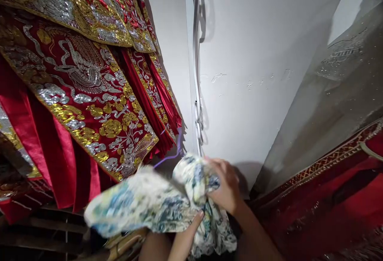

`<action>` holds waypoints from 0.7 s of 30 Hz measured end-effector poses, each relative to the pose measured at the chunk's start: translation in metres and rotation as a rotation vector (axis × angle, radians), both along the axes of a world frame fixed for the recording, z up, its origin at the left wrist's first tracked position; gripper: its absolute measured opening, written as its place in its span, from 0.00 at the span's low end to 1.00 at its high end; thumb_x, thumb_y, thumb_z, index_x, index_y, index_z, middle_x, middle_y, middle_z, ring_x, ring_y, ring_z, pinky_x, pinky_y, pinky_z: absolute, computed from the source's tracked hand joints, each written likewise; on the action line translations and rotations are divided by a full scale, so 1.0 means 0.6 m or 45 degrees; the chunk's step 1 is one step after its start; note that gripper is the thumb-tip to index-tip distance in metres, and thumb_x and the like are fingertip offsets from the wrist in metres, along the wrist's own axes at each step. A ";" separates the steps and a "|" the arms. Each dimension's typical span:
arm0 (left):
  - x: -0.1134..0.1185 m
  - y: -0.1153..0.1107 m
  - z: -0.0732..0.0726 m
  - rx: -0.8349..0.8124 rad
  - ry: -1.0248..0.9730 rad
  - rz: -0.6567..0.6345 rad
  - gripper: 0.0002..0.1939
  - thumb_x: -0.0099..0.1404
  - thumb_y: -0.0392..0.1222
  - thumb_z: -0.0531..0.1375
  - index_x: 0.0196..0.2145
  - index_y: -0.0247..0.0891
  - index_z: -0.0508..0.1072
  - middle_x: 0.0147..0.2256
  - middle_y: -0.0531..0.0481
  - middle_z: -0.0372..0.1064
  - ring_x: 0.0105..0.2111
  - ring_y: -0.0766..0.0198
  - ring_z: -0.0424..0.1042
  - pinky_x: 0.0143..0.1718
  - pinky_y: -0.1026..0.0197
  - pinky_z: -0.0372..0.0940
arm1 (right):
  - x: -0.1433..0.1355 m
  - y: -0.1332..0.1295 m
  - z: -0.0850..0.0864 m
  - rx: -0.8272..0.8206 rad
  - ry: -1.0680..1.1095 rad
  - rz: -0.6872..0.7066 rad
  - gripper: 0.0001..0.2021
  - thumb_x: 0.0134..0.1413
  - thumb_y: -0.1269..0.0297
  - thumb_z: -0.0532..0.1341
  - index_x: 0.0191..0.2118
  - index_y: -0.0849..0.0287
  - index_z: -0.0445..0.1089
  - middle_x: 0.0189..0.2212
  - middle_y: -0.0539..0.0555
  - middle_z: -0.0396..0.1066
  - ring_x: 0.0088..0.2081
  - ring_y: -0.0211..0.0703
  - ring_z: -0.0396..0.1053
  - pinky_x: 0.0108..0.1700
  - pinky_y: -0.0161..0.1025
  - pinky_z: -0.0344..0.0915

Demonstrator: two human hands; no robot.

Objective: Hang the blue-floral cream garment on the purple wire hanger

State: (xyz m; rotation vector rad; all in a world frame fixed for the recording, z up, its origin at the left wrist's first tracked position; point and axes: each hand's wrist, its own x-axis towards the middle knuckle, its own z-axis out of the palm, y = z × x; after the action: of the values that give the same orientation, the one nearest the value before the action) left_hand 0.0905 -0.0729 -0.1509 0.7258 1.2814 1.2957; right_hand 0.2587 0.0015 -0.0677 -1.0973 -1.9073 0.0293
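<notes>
A white cloth with blue, green and yellow patterning (149, 203) is bunched at the lower middle, its long part stretching left and blurred by motion. My left hand (190, 229) grips it from below at the gathered middle, thumb pointing up. Around the upper right fold, my right hand (226, 183) is closed on the same cloth. The two hands are close together, and more ruffled cloth hangs beneath them. Some fingers of both hands are hidden by the fabric.
Red garments embroidered in gold and silver (89, 77) hang on the left. A white cable (196, 53) runs down the pale wall (245, 53). Red fabric with a patterned border (329, 197) lies at the right. A wooden seat (125, 245) and purple string (166, 158) show low down.
</notes>
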 end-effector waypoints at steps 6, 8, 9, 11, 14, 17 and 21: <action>-0.024 0.017 0.045 -0.003 -0.109 0.000 0.34 0.53 0.57 0.72 0.54 0.39 0.75 0.58 0.39 0.71 0.64 0.43 0.62 0.67 0.45 0.54 | 0.088 0.055 0.101 -0.024 0.147 -0.540 0.39 0.45 0.62 0.65 0.67 0.48 0.60 0.50 0.59 0.65 0.52 0.64 0.63 0.55 0.57 0.59; -0.019 0.024 0.058 0.016 -0.042 -0.002 0.35 0.53 0.55 0.72 0.55 0.39 0.74 0.58 0.39 0.71 0.65 0.43 0.61 0.67 0.45 0.53 | 0.080 0.064 0.122 -0.103 0.097 -0.466 0.41 0.44 0.62 0.64 0.68 0.46 0.59 0.51 0.57 0.65 0.53 0.63 0.63 0.54 0.56 0.60; -0.013 0.025 0.060 0.029 -0.018 -0.003 0.35 0.53 0.55 0.72 0.56 0.39 0.73 0.59 0.39 0.70 0.66 0.43 0.59 0.68 0.46 0.52 | 0.071 0.065 0.126 -0.118 0.064 -0.404 0.42 0.44 0.63 0.64 0.68 0.46 0.58 0.51 0.57 0.65 0.53 0.63 0.63 0.54 0.56 0.60; 0.000 0.022 0.053 0.051 0.030 0.030 0.36 0.54 0.54 0.72 0.57 0.38 0.72 0.61 0.38 0.68 0.67 0.44 0.56 0.69 0.47 0.49 | 0.054 0.062 0.122 -0.095 0.019 -0.279 0.44 0.42 0.64 0.65 0.69 0.47 0.56 0.53 0.57 0.65 0.53 0.62 0.63 0.55 0.55 0.61; 0.016 0.006 0.028 0.052 0.058 0.024 0.39 0.53 0.56 0.72 0.58 0.36 0.72 0.61 0.37 0.67 0.68 0.44 0.55 0.70 0.47 0.46 | 0.052 0.048 0.089 -0.016 0.021 -0.183 0.43 0.44 0.68 0.63 0.69 0.49 0.55 0.57 0.59 0.65 0.56 0.63 0.64 0.57 0.57 0.62; 0.025 -0.010 0.006 0.031 -0.017 -0.156 0.40 0.52 0.58 0.72 0.58 0.36 0.73 0.59 0.35 0.69 0.66 0.42 0.59 0.69 0.45 0.47 | 0.063 0.018 0.026 -0.017 0.148 -0.119 0.32 0.53 0.67 0.61 0.66 0.48 0.61 0.62 0.59 0.64 0.63 0.64 0.60 0.62 0.62 0.57; 0.036 -0.020 -0.009 0.051 -0.120 -0.277 0.39 0.51 0.57 0.73 0.58 0.37 0.74 0.58 0.35 0.71 0.63 0.40 0.64 0.68 0.43 0.50 | 0.031 -0.063 -0.082 -0.268 0.603 -0.092 0.20 0.61 0.59 0.59 0.58 0.54 0.69 0.57 0.62 0.71 0.58 0.60 0.68 0.58 0.55 0.66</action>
State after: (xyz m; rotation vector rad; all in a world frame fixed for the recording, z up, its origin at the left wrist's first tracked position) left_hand 0.1123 -0.0849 -0.1562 0.7996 1.0720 1.1668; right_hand 0.2772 -0.0366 -0.1170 -1.1751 -1.4604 0.4210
